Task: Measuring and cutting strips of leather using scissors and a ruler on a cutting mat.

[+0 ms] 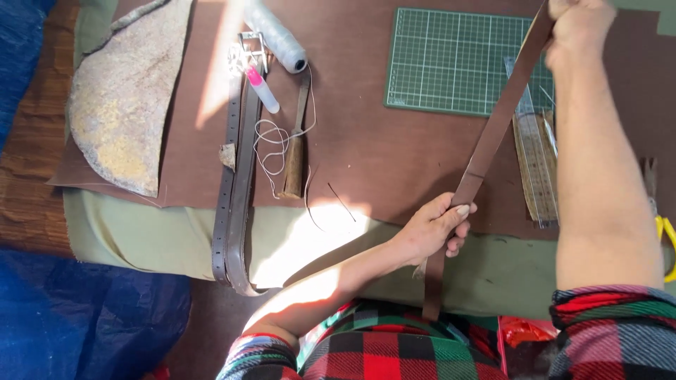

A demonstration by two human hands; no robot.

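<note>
Two hands hold one long brown leather strap [493, 134] stretched on a slant above the desk [394, 155]. The left hand [433, 229] has its grip clamped round the strap low down, near the desk's front edge, with the loose end hanging below it toward the plaid shirt. The right hand [577, 28] grips the strap's upper end at the top of the view; its fingers look closed on the leather, though the frame edge cuts part of them off.

Under the raised strap lie a green cutting mat [443, 63] and, just beside it, a clear ruler [535, 162]. Well apart to the left, a second belt [236, 190] with punched holes lies doubled over, its bend hanging past the desk's edge. Near it are a spool of pale thread [278, 35], a small pink-tipped tube [262, 88], a wooden-handled tool [296, 151] and a loose tangle of white thread [271, 144]. A rough, half-round piece of hide [123, 98] lies at the far left.
</note>
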